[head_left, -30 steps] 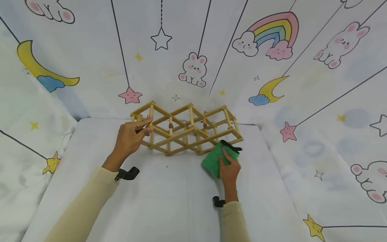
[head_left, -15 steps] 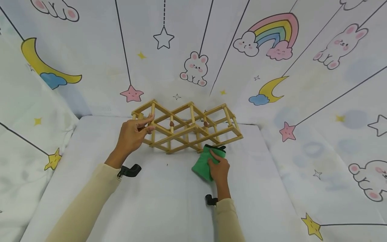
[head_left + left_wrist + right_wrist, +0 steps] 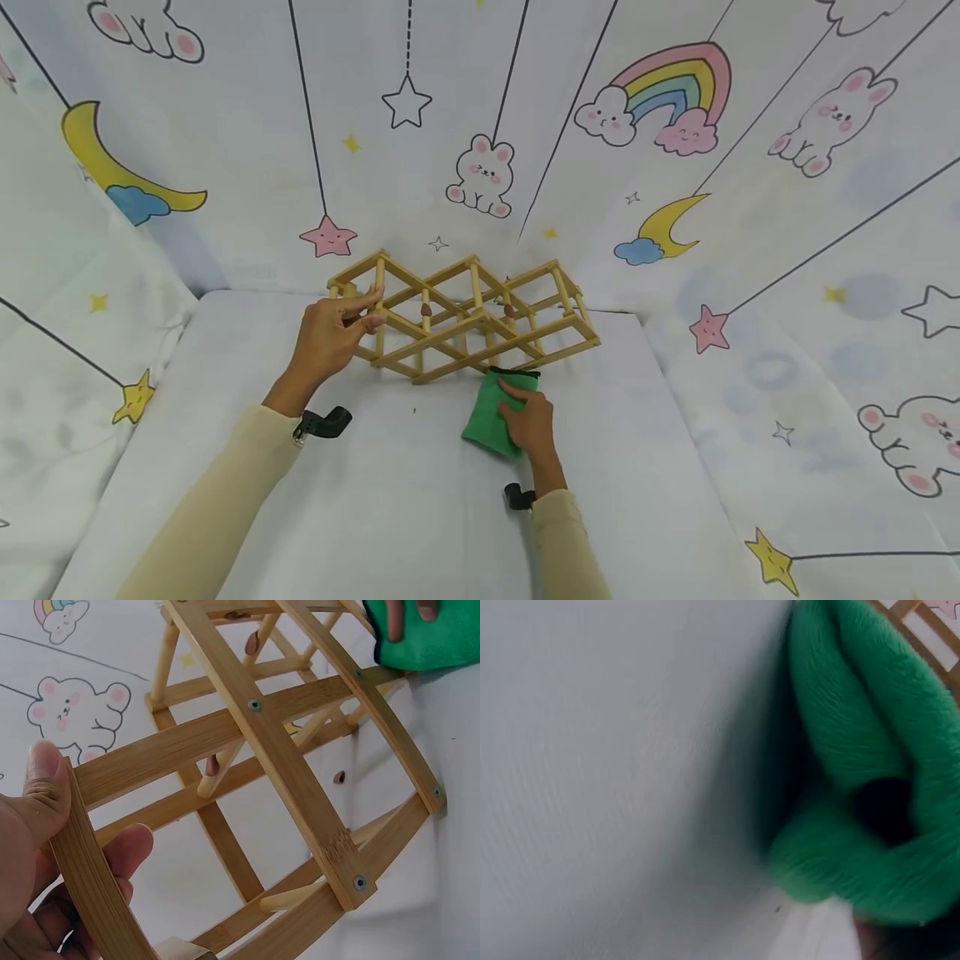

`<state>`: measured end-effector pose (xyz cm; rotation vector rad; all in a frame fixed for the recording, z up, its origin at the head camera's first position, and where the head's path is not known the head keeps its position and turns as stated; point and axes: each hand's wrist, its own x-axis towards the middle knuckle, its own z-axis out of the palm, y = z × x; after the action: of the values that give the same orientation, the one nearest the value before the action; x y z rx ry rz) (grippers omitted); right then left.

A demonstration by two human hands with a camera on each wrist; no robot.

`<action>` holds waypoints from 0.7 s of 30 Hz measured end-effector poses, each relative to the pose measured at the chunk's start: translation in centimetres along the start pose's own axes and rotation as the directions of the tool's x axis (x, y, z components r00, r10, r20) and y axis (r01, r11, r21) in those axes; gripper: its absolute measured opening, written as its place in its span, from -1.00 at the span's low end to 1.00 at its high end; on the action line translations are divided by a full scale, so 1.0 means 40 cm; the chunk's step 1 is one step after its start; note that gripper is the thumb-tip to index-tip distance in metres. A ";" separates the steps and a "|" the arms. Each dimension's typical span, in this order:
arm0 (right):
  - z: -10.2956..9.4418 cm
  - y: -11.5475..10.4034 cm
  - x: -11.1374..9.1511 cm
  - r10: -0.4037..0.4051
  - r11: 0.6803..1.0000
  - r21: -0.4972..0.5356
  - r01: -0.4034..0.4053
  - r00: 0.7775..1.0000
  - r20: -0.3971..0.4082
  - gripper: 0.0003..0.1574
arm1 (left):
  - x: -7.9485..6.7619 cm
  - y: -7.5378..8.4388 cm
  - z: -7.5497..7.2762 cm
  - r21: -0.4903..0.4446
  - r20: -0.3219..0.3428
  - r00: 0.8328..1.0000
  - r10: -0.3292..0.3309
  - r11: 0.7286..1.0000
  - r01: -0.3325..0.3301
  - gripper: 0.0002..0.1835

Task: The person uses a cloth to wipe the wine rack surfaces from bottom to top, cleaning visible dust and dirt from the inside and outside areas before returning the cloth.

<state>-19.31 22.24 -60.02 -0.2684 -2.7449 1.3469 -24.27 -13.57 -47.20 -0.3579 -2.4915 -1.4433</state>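
Note:
An expandable wooden rack (image 3: 429, 342) of crossed slats and round pegs stands at the back of the table. My left hand (image 3: 327, 337) holds its left end; in the left wrist view the thumb and fingers wrap the end slat (image 3: 90, 870). My right hand (image 3: 531, 421) grips a folded green cloth (image 3: 486, 423) with a dark edge, index finger laid along it. The cloth's top edge is right at the rack's lower front slat. Close up in the right wrist view, the fuzzy cloth (image 3: 862, 712) is bunched in folds, and most of the hand is hidden.
A white-covered table (image 3: 405, 500) lies under the rack, with a tiny dark speck on it. Behind and at the sides hang white sheets (image 3: 247, 150) printed with bunnies, stars and moons. Brown teardrop-shaped knobs (image 3: 252, 643) show on the rack's pegs.
My right hand and the green cloth have moved left along the rack's lower front, away from its right end. The left hand keeps its hold, and the rack stays in place.

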 end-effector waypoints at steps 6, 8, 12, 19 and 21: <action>0.057 -0.059 0.008 -0.124 0.983 0.130 0.132 0.990 -0.068 -0.48 | -0.002 -0.006 -0.005 0.002 -0.006 1.000 -0.006 1.000 0.006 -0.49; 0.069 -0.068 0.015 -0.105 0.991 0.074 0.108 0.993 -0.047 -0.48 | -0.003 -0.008 -0.004 -0.004 -0.007 1.000 -0.013 1.000 0.013 -0.49; 0.050 -0.066 0.016 -0.023 0.994 -0.104 0.016 0.997 -0.067 -0.49 | -0.004 -0.010 0.000 -0.010 0.002 1.000 -0.023 1.000 0.023 -0.49; 0.070 -0.051 0.010 0.000 0.993 0.118 0.011 0.996 -0.089 -0.48 | -0.003 -0.008 0.007 -0.002 0.002 1.000 -0.026 1.000 0.026 -0.48; 0.067 -0.048 0.006 0.029 0.997 0.067 -0.023 0.996 -0.087 -0.49 | -0.001 -0.006 0.010 -0.003 0.002 1.000 -0.024 1.000 0.024 -0.48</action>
<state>-20.16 19.05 -60.16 -0.3512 -2.6286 1.3935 -24.33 -13.34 -47.59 -0.3318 -2.5039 -1.4563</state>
